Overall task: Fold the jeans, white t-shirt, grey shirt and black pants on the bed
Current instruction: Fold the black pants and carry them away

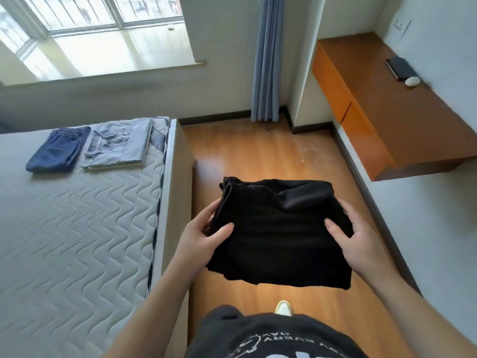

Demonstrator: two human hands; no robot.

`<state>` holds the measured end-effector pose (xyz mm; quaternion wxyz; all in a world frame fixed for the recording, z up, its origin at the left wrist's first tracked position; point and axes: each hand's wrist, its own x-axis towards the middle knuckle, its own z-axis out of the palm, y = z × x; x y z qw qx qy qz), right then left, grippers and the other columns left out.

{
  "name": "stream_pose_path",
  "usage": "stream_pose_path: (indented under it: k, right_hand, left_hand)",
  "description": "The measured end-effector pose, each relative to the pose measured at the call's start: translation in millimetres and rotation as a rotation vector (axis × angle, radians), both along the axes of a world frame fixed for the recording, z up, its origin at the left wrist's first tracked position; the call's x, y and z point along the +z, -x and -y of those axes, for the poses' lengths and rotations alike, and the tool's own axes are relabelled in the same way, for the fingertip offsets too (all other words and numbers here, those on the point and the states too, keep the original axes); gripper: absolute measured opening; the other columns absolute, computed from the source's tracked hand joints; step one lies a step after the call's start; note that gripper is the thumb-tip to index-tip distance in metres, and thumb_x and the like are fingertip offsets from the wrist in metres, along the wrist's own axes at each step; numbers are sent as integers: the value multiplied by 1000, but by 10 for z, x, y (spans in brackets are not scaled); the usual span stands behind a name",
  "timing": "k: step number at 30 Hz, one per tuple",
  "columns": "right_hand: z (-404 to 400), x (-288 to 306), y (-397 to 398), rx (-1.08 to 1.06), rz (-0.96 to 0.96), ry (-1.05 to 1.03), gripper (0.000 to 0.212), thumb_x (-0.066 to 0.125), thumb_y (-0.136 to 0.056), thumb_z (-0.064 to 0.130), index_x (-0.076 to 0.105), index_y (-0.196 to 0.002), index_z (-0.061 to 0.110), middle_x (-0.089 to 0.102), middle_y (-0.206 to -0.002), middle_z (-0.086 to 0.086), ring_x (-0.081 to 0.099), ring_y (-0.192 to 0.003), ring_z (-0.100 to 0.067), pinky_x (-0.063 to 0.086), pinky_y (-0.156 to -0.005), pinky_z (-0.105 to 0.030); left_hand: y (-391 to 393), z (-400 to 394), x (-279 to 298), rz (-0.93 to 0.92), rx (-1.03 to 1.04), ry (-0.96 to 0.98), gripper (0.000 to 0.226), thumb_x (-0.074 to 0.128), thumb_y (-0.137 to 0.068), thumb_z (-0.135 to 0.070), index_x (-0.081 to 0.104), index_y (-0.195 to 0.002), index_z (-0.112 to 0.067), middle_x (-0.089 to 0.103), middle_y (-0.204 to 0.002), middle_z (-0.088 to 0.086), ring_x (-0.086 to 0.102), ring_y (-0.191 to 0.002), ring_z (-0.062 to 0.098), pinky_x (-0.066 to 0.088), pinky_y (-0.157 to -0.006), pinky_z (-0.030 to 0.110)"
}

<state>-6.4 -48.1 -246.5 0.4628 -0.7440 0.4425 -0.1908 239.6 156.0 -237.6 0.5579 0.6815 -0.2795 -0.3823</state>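
Note:
The black pants (281,228) are folded into a thick rectangle and held in the air over the wooden floor, right of the bed (77,228). My left hand (204,233) grips their left edge, thumb on top. My right hand (353,233) grips the right edge the same way. At the bed's far end lie the folded jeans (58,151), dark blue, and right beside them a folded pale grey garment (118,144). No white t-shirt shows as a separate piece.
The wooden floor (271,156) runs between the bed's side board (173,202) and an orange wall-mounted desk (387,112) at right. A blue-grey curtain (267,60) hangs ahead. My shoe (284,307) is below the pants.

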Motion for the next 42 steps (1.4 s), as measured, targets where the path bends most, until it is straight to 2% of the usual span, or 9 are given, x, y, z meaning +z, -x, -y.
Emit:
stream_pose_path:
  k: [3,5,9,15,18,23,27,33,42]
  right_hand:
    - [464,80,-478,100,-28,7,45,58,-93,47,38,-131,62,46,-116,48,45,-106,22,39,-89,-22]
    - [698,90,-878,140,-30,16,47,57,-93,48,37,-134,58,47,-116,44,47,-106,14,38,-90,-23]
    - [988,31,-1721,244,6,8,45,57,-94,44,40,-133,57,39,-108,61,37,-101,36,32,-81,-9]
    - [1314,-9,-2945,338,25,-22,43,59,-95,37,43,-131,55,46,-111,52,41,-103,31,33,-83,-9]
    - [1498,35,-3493,359,20,-11,46,58,-94,42,42,-136,53,48,-121,41,46,-107,20,36,-86,-15]
    - [1839,28,-4206,326,57,-5,45,58,-95,40,42,-136,51,51,-125,39,43,-113,24,35,-86,-9]
    - [2296,-47,-4652,267,68,4,43,59,-95,39,43,-129,59,52,-123,42,46,-113,21,36,-87,-12]
    - [3192,-224,-5371,266,56,-5,44,59,-95,39,42,-125,66,49,-117,50,44,-109,27,34,-87,-9]
    - [4510,-188,-6480,391,-21,-25,45,57,-97,38,44,-140,41,52,-137,18,47,-124,-7,37,-103,-27]
  left_hand:
    - [-218,212,79,53,104,24,55,71,-82,-36,53,-133,-49,70,-120,-10,66,-111,11,56,-88,26]
    - [-445,314,67,41,193,22,55,73,-80,-38,55,-131,-49,69,-120,-11,66,-111,10,56,-87,25]
    - [-1052,507,-16,3,342,5,55,75,-77,-39,58,-128,-48,70,-117,-11,68,-107,10,57,-84,25]
    - [-2051,695,-91,-53,452,5,49,75,-82,-28,60,-126,-47,71,-114,-12,69,-103,9,58,-81,24]
    - [-2581,851,-59,-66,457,-18,46,74,-87,-23,61,-124,-46,72,-111,-13,70,-101,10,59,-82,28]
    - [-3368,1297,16,-81,449,-10,49,73,-78,-29,62,-124,-43,73,-113,-7,70,-104,15,56,-89,36]
    - [-3853,1777,-25,-52,424,-18,50,73,-76,-35,61,-122,-50,73,-111,-9,70,-103,14,58,-84,32]
    - [-4524,2659,-192,-13,404,-78,54,72,-76,-43,54,-126,-55,72,-113,-12,69,-104,10,55,-92,41]
    - [-5370,3836,-75,-16,496,-159,60,69,-76,-47,47,-130,-58,70,-116,-15,67,-106,8,54,-95,42]
